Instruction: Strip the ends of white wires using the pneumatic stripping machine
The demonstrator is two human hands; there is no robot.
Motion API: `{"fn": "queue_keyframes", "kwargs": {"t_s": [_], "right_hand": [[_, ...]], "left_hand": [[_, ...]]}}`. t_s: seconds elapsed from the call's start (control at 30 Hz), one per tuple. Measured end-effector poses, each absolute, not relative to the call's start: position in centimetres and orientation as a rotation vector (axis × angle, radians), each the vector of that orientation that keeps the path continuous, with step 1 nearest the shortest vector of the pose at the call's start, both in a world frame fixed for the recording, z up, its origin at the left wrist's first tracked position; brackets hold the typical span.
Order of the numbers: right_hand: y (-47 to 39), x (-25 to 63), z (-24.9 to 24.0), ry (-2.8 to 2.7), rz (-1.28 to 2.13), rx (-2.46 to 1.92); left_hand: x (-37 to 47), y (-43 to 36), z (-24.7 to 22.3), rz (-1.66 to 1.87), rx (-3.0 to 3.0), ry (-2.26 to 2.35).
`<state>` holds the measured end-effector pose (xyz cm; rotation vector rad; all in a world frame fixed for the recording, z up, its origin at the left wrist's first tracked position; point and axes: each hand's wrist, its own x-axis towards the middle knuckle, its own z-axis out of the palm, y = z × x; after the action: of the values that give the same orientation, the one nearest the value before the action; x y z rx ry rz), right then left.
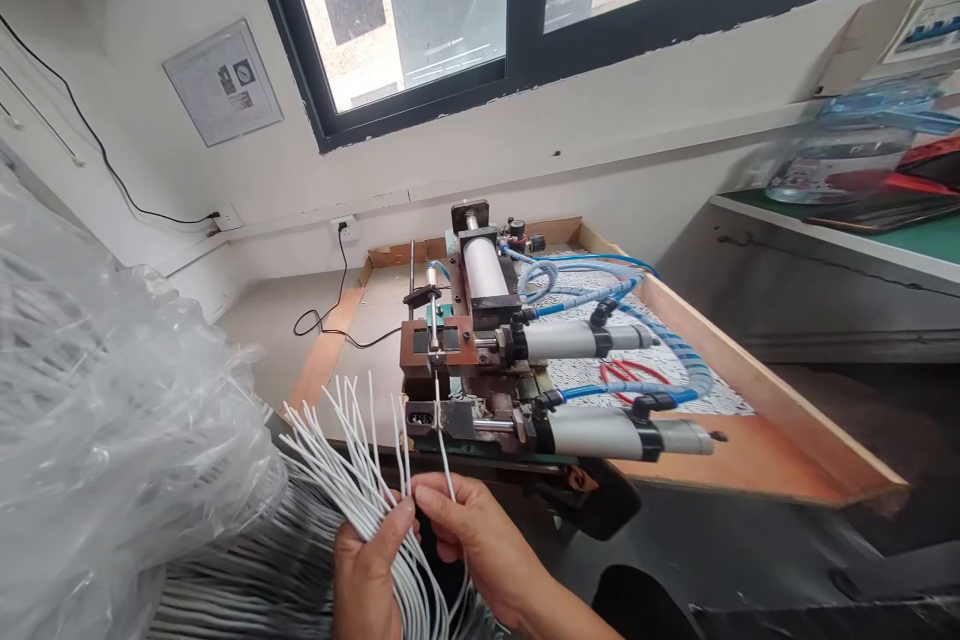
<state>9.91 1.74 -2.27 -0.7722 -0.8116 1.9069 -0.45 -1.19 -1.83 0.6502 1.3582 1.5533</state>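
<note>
My left hand (373, 570) is closed around a bundle of thin white cables (337, 460), whose loose ends fan out up and to the left. Beside it, my right hand (476, 530) pinches a single white cable (445, 460) between thumb and fingers. That cable runs upward to the front of a pneumatic machine (442, 415), its end at the narrow slot between the dark blocks. Silver air cylinders (592, 435) stick out of the machine to the right. Exactly how far the cable's tip reaches in, I cannot tell.
Clear plastic bagging (135, 420) over more cables fills the left side. Blue air hoses (690, 370) and red-handled pliers (634, 375) lie on cut scraps (720, 385) inside a wooden-edged tray (787, 430). A green-topped shelf (907, 240) with a plastic jug (832, 160) stands at right.
</note>
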Motion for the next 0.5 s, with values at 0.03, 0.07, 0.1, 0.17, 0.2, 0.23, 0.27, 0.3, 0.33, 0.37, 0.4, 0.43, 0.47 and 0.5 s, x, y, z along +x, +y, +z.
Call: {"fn": "queue_keyframes", "kwargs": {"t_s": [0.03,0.07,0.1,0.17,0.2,0.23,0.27,0.3,0.33,0.37,0.4,0.43,0.47,0.5], "right_hand": [[1.6,9.8,-2.2,-0.853,1.864,-0.782],[1.5,9.7,-2.1,-0.876,1.803,-0.803],[1.4,9.6,-2.1,-0.878,1.736,-0.833],[1.4,9.5,-2.3,-0.842,1.633,-0.894],[1.4,9.5,-2.4,-0.811,1.601,-0.917],[1.5,9.5,-2.6,-0.771,1.580,-0.935],[1.6,9.5,-2.8,-0.728,1.565,-0.946],[1.8,9.5,-3.0,-0.685,1.559,-0.950],[2.0,9.5,-3.2,-0.644,1.562,-0.948],[2.1,9.4,-3.3,-0.606,1.573,-0.943],[2.3,9.4,-3.4,-0.573,1.586,-0.936],[2.5,9.4,-3.3,-0.545,1.602,-0.927],[2.7,9.4,-3.2,-0.520,1.614,-0.918],[2.8,9.4,-3.0,-0.501,1.627,-0.906]], "left_hand": [[-0.4,-1.2,-1.8,1.548,0.658,1.351],[-0.4,-1.2,-1.8,1.542,0.661,1.352],[-0.4,-1.2,-1.8,1.541,0.662,1.360],[-0.5,-1.2,-1.7,1.545,0.662,1.391],[-0.5,-1.1,-1.8,1.549,0.664,1.403],[-0.5,-1.0,-1.8,1.548,0.663,1.410],[-0.6,-0.9,-1.8,1.547,0.660,1.412],[-0.6,-0.7,-1.9,1.546,0.654,1.413],[-0.6,-0.6,-1.9,1.547,0.647,1.415],[-0.6,-0.4,-1.9,1.546,0.641,1.416],[-0.5,-0.3,-1.9,1.545,0.636,1.415],[-0.4,-0.1,-1.8,1.542,0.632,1.410],[-0.3,0.0,-1.8,1.538,0.630,1.400],[-0.2,0.0,-1.6,1.532,0.627,1.390]]}}
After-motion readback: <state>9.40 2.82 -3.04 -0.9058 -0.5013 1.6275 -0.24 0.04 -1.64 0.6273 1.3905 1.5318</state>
